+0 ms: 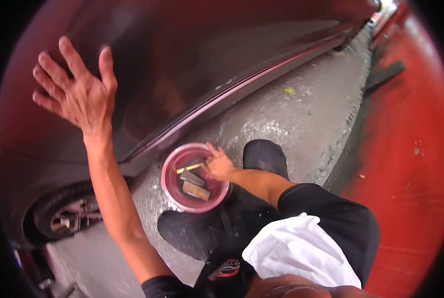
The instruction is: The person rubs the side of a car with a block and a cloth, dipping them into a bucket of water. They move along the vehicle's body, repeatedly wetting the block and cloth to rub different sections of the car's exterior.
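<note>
My left hand (85,94) is spread flat, fingers apart, against the dark car body panel (182,64), with nothing in it. My right hand (219,165) is over the right side of a pink bucket (165,185), its fingers curled inside the rim. A thin yellow strip (188,169) runs from its fingertips across the bucket, and the fingers look closed on the strip's end. Inside the bucket, a grey block (192,178) and a brownish block (196,190) lie side by side, apparently in water.
The car's wheel (75,218) is at the lower left. Wet grey floor (301,114) runs along the car's sill. A red floor area (405,159) lies to the right, with a dark flat piece (386,74) on it. My knees flank the bucket, and a white cloth (296,248) hangs on me.
</note>
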`<control>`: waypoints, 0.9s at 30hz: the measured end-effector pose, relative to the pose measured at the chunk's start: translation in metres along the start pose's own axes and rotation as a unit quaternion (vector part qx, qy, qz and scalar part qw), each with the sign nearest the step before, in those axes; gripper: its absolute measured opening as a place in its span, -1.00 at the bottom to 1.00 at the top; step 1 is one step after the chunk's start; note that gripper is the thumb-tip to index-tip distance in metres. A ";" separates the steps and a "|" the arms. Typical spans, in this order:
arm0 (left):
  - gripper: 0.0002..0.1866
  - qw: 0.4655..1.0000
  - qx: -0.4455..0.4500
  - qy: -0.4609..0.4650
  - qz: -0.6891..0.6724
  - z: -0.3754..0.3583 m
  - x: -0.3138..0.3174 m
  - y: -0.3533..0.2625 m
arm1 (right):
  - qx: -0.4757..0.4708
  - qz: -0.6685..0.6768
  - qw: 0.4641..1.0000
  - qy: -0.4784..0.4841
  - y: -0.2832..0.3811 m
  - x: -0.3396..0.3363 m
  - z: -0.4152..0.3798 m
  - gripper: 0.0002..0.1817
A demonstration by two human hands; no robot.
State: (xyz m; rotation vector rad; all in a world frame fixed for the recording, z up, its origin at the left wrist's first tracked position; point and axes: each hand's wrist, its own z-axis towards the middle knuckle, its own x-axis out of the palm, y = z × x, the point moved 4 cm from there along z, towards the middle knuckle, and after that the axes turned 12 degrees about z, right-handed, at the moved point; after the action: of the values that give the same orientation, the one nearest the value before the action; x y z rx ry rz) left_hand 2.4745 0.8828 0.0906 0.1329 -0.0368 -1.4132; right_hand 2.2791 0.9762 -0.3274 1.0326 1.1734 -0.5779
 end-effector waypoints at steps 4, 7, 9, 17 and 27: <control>-0.27 0.999 -0.038 0.006 -0.017 -0.008 0.016 0.001 | -0.017 -0.028 0.999 -0.020 0.002 0.000 0.000 -0.52; -0.37 0.949 0.002 0.180 0.260 -0.004 0.008 -0.005 | -0.017 -0.035 0.999 -0.030 0.005 -0.001 0.000 -0.54; -0.45 0.962 0.021 0.131 0.239 -0.007 0.009 -0.002 | -0.019 -0.068 0.997 -0.035 0.008 0.000 0.000 -0.56; -0.51 0.955 0.082 0.036 0.283 -0.011 0.006 -0.001 | 0.012 -0.111 0.994 -0.001 0.007 0.012 0.001 -0.54; -0.52 0.965 0.159 -0.064 0.199 -0.022 0.056 0.038 | 0.144 0.063 0.982 -0.109 0.001 -0.009 -0.001 -0.51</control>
State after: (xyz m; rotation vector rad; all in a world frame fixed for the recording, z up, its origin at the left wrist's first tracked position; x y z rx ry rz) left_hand 2.5231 0.8345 0.0702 0.2843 -0.3797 -1.0026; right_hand 2.2763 0.9761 -0.3185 1.2457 0.8405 -0.7535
